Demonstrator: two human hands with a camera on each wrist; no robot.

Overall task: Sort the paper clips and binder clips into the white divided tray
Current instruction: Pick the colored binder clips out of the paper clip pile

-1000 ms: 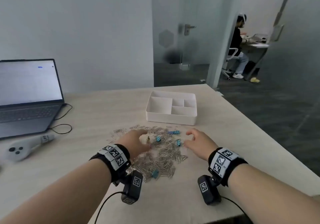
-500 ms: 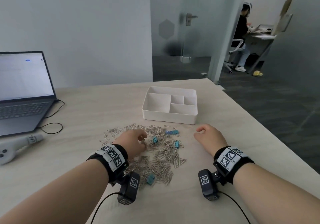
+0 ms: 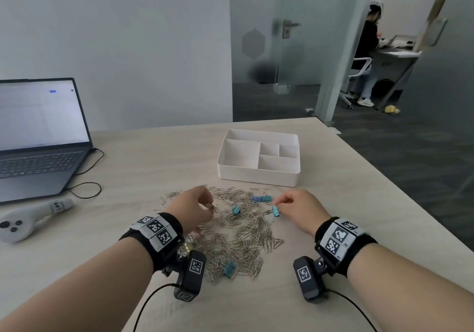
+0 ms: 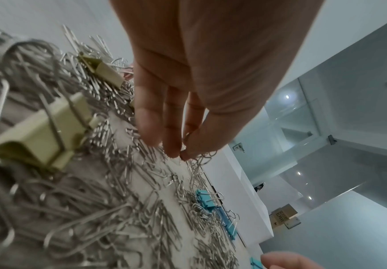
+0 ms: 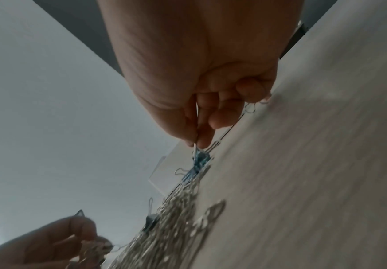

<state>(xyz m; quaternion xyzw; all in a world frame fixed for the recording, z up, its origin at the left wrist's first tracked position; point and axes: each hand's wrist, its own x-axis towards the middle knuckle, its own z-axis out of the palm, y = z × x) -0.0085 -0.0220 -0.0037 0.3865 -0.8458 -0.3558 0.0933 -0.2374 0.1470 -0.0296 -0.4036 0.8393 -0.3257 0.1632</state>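
Observation:
A heap of silver paper clips (image 3: 243, 236) lies on the table with several blue binder clips in it, such as one (image 3: 236, 210) mid-pile and one (image 3: 229, 269) near me. The white divided tray (image 3: 256, 175) stands just beyond, its compartments bare. My left hand (image 3: 210, 203) pinches paper clips (image 4: 201, 156) at the pile's left part. My right hand (image 3: 278, 201) pinches the wire handle of a blue binder clip (image 3: 275, 211) at the pile's right edge; the right wrist view shows thumb and forefinger (image 5: 195, 145) on that blue binder clip's (image 5: 200, 159) handle. Yellowish binder clips (image 4: 42, 134) lie under my left wrist.
An open laptop (image 3: 38, 136) stands at the left with a black cable (image 3: 84, 190) and a white controller (image 3: 28, 218) in front of it. The table's right edge (image 3: 384, 188) runs diagonally past the tray. A person sits at a far desk behind glass.
My right hand moved left from the bare table to the pile's edge and pinched a blue binder clip's handle. My left hand stayed on the pile, its fingers closing on paper clips.

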